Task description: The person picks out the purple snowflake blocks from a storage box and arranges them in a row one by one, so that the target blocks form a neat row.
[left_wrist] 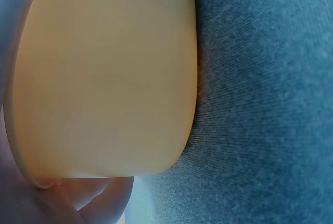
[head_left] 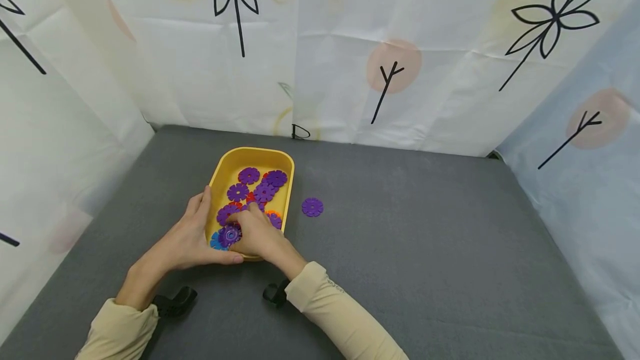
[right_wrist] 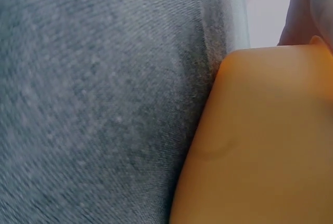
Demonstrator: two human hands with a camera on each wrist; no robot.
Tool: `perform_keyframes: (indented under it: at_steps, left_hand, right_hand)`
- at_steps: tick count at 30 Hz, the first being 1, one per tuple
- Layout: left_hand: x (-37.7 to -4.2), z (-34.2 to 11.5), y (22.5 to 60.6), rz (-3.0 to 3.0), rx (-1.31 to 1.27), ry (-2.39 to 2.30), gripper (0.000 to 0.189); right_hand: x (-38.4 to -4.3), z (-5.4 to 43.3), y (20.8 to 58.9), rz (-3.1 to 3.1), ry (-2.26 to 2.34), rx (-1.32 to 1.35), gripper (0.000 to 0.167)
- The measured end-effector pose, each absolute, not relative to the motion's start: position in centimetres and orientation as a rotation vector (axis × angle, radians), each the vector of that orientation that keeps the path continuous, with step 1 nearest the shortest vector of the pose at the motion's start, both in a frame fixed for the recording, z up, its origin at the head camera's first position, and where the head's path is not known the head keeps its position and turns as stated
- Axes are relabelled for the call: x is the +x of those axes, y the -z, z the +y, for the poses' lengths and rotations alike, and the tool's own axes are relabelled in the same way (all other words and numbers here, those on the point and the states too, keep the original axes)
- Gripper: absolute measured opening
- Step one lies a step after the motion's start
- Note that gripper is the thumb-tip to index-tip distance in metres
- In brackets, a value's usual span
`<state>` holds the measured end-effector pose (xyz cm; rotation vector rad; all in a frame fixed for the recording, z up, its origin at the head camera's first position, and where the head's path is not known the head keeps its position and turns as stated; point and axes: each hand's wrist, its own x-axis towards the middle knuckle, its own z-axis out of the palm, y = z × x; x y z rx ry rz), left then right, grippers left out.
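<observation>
A yellow tray holds several flower-shaped plastic discs, mostly purple, with some red, orange and blue ones. My left hand grips the tray at its near left corner, the thumb along the front rim and the fingers up the left side. Over the near right part of the tray, my right hand reaches in among the discs with bent fingers. Beside those fingers lies a purple disc, partly over a blue disc. The right fingertips are hidden, so I cannot tell whether they pinch a disc.
A single purple disc lies on the grey tabletop, just right of the tray. White curtains with leaf drawings surround the table at the back and sides. Dark straps show at both wrists.
</observation>
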<state>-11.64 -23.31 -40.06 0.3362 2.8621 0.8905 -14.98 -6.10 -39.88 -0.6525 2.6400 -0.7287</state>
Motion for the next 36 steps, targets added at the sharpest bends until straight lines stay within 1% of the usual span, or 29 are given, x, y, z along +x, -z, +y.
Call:
perform_keyframes:
  at_steps: [3,6,17,24,31,36]
  left_hand:
    - [-11.6,-23.3,40.0,2.859,0.324,-0.891,0.155]
    - [-11.6,-23.3,40.0,2.858,0.316,-0.896,0.155]
    - [-11.6,-23.2,39.9,2.862,0.321,-0.898,0.155]
    - [-11.6,-23.2,39.9,2.863,0.317,-0.893,0.154]
    - [-11.5,-23.2,39.8,2.857,0.305,-0.898,0.154]
    - [-11.5,-23.3,39.8,2.849,0.315,-0.921,0.153]
  right_hand:
    - [-14.9,-6.1,39.9,2.640,0.731,-0.642,0.047]
    - [-14.9,-6.2,39.9,2.649,0.731,-0.599,0.045]
    - [-14.9,-6.1,39.7,2.654,0.797,-0.636,0.044]
    - [-15.2,-6.0,39.7,2.626,0.847,-0.724,0.046]
    - [-15.6,-5.4,39.5,2.508,1.043,-0.765,0.046]
    - [-15.8,-4.9,39.5,2.477,1.160,-0.842,0.050]
